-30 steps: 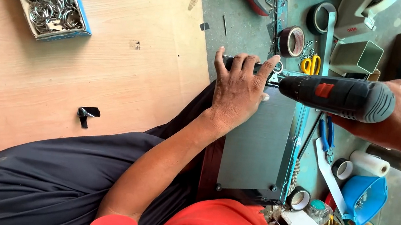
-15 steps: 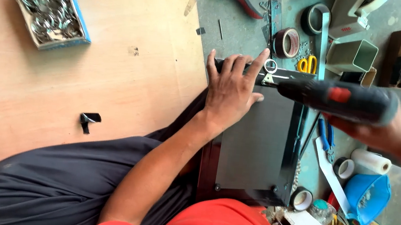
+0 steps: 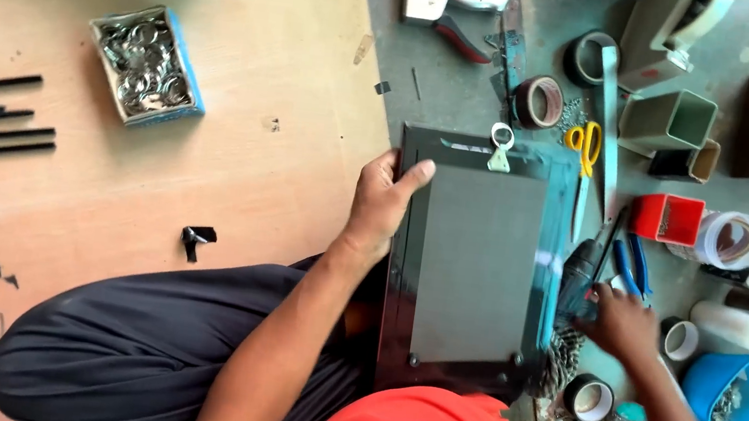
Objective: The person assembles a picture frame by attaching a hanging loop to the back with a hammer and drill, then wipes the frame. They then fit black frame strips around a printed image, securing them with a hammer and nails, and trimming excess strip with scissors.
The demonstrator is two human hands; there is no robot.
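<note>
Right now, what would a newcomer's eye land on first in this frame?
The dark picture frame lying back-up at centre, with a metal hanger on its top edge. The left hand rests on the frame's left edge, while the right hand lies on a power drill set down beside the frame's right side. Upper left, a blue box of metal rings sits on the wooden board.

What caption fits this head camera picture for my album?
A person's left hand steadies a dark picture frame while the right hand rests on a drill beside it.
</note>
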